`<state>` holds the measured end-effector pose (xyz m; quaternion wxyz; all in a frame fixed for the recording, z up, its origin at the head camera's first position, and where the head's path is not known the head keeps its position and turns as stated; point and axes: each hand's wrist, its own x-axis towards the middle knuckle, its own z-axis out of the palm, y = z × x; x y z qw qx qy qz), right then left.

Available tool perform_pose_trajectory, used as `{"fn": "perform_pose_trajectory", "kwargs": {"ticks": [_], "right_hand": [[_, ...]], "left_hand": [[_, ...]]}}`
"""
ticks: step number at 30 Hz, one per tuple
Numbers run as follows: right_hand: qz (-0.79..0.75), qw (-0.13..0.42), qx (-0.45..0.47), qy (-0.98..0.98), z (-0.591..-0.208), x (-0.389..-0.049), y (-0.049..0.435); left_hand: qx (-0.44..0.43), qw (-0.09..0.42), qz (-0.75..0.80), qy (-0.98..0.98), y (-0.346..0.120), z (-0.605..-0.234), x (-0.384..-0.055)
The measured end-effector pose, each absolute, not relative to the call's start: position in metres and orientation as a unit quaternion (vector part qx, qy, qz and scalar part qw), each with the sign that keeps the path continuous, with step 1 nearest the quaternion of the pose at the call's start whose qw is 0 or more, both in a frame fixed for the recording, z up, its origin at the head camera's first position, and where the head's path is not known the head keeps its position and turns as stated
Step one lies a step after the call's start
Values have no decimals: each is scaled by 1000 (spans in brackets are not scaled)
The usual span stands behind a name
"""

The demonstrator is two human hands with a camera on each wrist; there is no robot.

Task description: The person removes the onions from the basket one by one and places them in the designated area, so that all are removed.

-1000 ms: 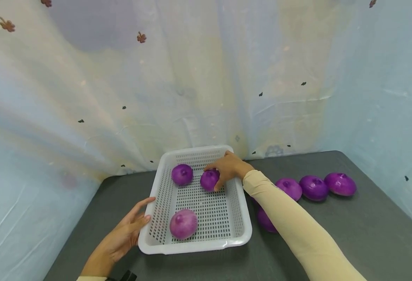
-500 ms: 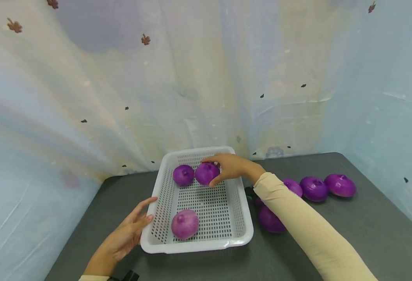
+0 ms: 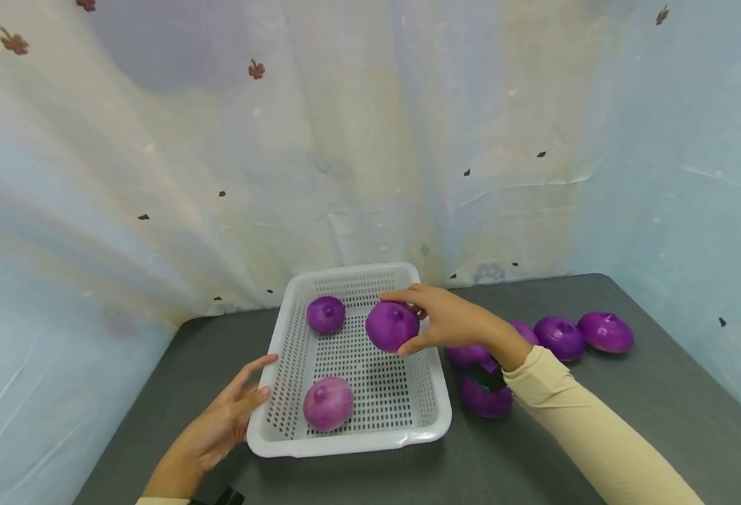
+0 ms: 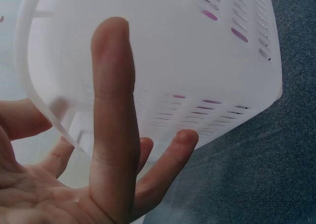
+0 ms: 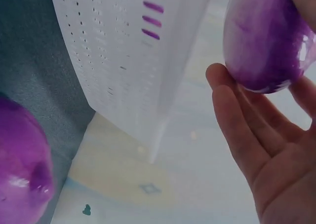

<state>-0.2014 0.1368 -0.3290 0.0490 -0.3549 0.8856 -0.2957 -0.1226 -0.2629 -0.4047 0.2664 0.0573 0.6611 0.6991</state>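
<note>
**Pinched over a white, rectangular, slotted plastic basket (image 3: 345, 445): a squat, glossy purple onion (image 3: 389, 327)**

Head view: inside the basket, on the slotted floor, a round, dark-purple onion (image 3: 325, 315) at far left and a paler, pink-purple onion (image 3: 328, 404) at near left, both nub up. Above the basket's far right part, pinched between thumb and fingers of the right hand (image 3: 451, 319), the glossy one. Nub turned up toward the camera, outline nearly round; long axis hard to read from here. Skin deep violet, paler around the nub. Spread against the basket's left side: the left hand (image 3: 224, 419), forefinger at the rim, thumb lower. Right of the basket, on a dark grey worktop (image 3: 661, 400), a cluster of shiny purple onions (image 3: 486, 400), some partly behind the right arm.

Left wrist view: digits straight and spread about the basket's rim and outer wall; purple slivers visible through the slots.

Right wrist view: the pinched onion beside the basket's rim, cropped at top. Longer up and down the frame than across, as far as visible. Mottled purple, with bright highlights at right. At lower left, part of another purple onion.
</note>
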Motion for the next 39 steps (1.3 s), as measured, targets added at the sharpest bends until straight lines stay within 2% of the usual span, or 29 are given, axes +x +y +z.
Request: {"fn": "perform_pose_trajectory", "kwargs": {"ticks": [12,33,39], "right_hand": [[-363,53,-306,879,-335,-158,164],[-310,-28,-241,919,-346,-92,194],[-301,-30,-238,923,-344,-79,202]], "left_hand": [[58,264,706,654,-263,-402,-123],[58,257,704,659,-264,-399,-121],[60,263,709,652,-261,-400,-121]]}}
